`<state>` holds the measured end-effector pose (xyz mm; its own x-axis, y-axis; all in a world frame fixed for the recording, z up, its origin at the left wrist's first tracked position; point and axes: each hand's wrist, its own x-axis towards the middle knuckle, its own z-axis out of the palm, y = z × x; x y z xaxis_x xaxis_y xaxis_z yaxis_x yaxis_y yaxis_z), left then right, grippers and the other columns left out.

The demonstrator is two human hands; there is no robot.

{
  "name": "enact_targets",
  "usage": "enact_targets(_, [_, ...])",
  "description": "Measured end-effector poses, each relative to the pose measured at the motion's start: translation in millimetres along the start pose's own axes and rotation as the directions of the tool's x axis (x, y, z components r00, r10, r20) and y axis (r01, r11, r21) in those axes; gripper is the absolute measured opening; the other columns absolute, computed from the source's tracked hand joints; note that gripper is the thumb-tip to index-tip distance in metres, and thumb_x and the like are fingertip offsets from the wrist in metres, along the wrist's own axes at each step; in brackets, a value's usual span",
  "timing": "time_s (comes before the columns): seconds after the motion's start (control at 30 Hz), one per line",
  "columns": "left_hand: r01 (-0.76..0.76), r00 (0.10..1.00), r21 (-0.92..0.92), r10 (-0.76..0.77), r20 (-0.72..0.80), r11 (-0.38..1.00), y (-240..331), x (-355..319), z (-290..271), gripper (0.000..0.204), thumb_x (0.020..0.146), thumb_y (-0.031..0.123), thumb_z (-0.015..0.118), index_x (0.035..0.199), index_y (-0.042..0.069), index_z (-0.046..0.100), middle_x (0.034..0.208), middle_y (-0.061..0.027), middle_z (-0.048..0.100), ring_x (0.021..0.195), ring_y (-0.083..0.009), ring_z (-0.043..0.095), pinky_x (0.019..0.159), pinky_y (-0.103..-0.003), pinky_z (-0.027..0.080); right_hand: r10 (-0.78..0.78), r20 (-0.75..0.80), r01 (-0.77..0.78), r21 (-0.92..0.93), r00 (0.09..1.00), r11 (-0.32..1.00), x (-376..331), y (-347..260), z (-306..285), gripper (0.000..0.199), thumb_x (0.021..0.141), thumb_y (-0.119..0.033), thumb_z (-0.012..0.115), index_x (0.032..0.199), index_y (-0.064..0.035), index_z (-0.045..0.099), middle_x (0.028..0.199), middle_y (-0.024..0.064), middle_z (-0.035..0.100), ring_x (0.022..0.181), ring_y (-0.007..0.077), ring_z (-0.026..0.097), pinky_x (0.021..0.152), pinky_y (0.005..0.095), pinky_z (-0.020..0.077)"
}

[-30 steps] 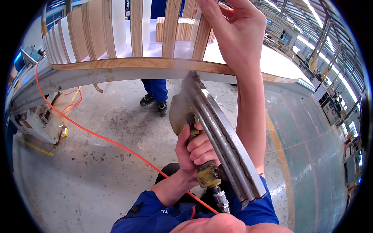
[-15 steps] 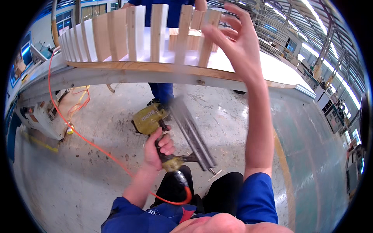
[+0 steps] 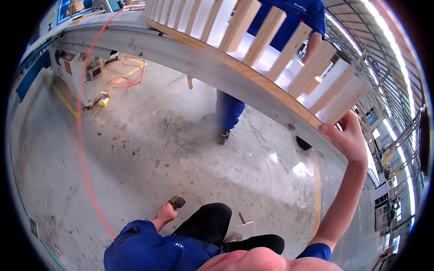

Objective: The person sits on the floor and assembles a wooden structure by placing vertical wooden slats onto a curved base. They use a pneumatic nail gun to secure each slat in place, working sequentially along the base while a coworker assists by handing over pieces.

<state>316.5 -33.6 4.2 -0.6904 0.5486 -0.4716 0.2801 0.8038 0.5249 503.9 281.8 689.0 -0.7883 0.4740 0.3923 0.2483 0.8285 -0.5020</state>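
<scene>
My left hand (image 3: 165, 212) is down low beside my knee, shut on an olive and black nail gun (image 3: 177, 202) of which only a small end shows. Raised at the right, my right hand (image 3: 349, 137) grips the near edge of the wooden frame (image 3: 271, 88), just under the last upright slat (image 3: 341, 101). The frame is a curved plank carrying a row of pale upright slats, and it lies on a long grey metal bench (image 3: 194, 61).
A person in blue work clothes (image 3: 230, 106) stands behind the bench. An orange hose (image 3: 81, 135) runs across the concrete floor (image 3: 149, 149) to me. A grey machine (image 3: 74, 72) stands at the left. A small metal piece (image 3: 244, 220) lies near my black trousers.
My left hand has dropped from chest height to near the floor with the nail gun. My view has swung, and my right hand has shifted along the frame to its right end.
</scene>
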Motion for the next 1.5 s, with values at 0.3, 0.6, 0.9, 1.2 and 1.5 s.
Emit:
enact_targets(0.3, [0.154,0.973,0.151,-0.177,0.147,0.976,-59,-5,25,0.056,0.083,0.018,0.073,0.13,0.002,0.047,0.12,-0.027,0.069,0.117,-0.0413,0.067,0.096,-0.05,0.055,-0.074,-0.047,0.074,-0.004,0.996,0.997,-4,5,1,0.06,0.075,-0.039,0.09,0.114,0.0014,0.071,0.099,0.007,0.072,0.091,0.0142,0.064,0.087,0.0305,0.0496])
enact_targets(0.6, [-0.459,0.746,0.233,0.23,0.625,0.857,-36,26,45,0.045,0.082,0.041,0.073,0.106,0.003,0.075,0.108,-0.0239,0.074,0.104,-0.0383,0.072,0.092,-0.047,0.057,-0.139,-0.194,0.099,-0.203,0.971,0.974,-7,-10,23,0.064,0.081,-0.057,0.083,0.108,0.0006,0.076,0.086,0.0113,0.074,0.072,0.0169,0.07,0.07,0.0291,0.055])
enact_targets(0.9, [-0.63,0.439,0.069,0.281,0.853,0.774,-24,8,62,0.041,0.091,0.041,0.065,0.105,0.003,0.075,0.1,-0.0202,0.074,0.096,-0.0364,0.073,0.082,-0.047,0.058,-0.328,-0.296,0.057,-0.659,0.897,0.75,-27,8,26,0.06,0.078,-0.065,0.081,0.095,-0.0068,0.077,0.073,0.0076,0.074,0.067,0.0195,0.073,0.07,0.0333,0.059])
enact_targets(1.2, [-0.525,0.528,0.118,0.214,0.822,0.843,-6,-24,63,0.038,0.093,0.038,0.065,0.106,0.004,0.074,0.097,-0.0167,0.073,0.093,-0.0323,0.072,0.079,-0.044,0.057,-0.488,-0.465,0.031,-0.7,0.738,0.714,-61,59,19,0.033,0.078,-0.013,0.084,0.11,-0.0162,0.076,0.111,0.0043,0.079,0.103,0.02,0.075,0.091,0.0368,0.0583])
enact_targets(1.5, [-0.233,0.78,0.068,0.144,0.609,0.97,26,-62,13,0.036,0.094,0.036,0.065,0.107,0.004,0.073,0.093,-0.0133,0.072,0.091,-0.0281,0.071,0.077,-0.041,0.056,-0.565,-0.523,0.099,-0.672,0.638,0.734,-61,66,14,0.008,0.082,-0.004,0.063,0.087,-0.0047,0.069,0.091,0.0098,0.076,0.09,0.0229,0.074,0.083,0.0366,0.0556])
